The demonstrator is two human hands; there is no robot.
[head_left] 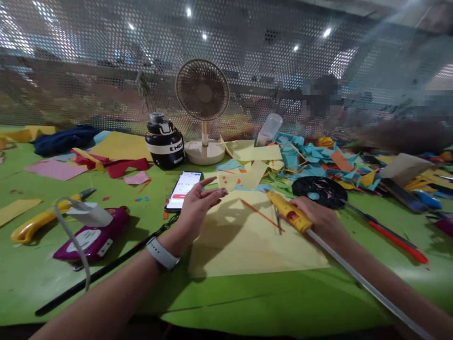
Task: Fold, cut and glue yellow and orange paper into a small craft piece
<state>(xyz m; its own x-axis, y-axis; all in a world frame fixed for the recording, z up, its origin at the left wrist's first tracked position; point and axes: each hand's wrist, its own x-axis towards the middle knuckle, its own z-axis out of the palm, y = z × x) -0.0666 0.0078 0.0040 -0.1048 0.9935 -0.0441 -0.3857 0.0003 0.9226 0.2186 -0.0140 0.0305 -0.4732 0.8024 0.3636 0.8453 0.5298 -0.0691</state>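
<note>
My right hand is wrapped round a yellow glue gun, its nozzle pointing up and left and a long pale stick coming out of its back. My left hand is raised beside the phone, fingers pointing right, thumb and fingertips near a small pale yellow paper piece with red dots. Whether the fingertips touch that piece is unclear. Beneath the hands lies a large yellow paper sheet, with an orange strip and a thin dark tool on it.
A fan and a black bottle stand behind. At left are a yellow-handled tool and a purple power strip with a cable. Blue scraps, a black disc and a red-handled tool lie at right.
</note>
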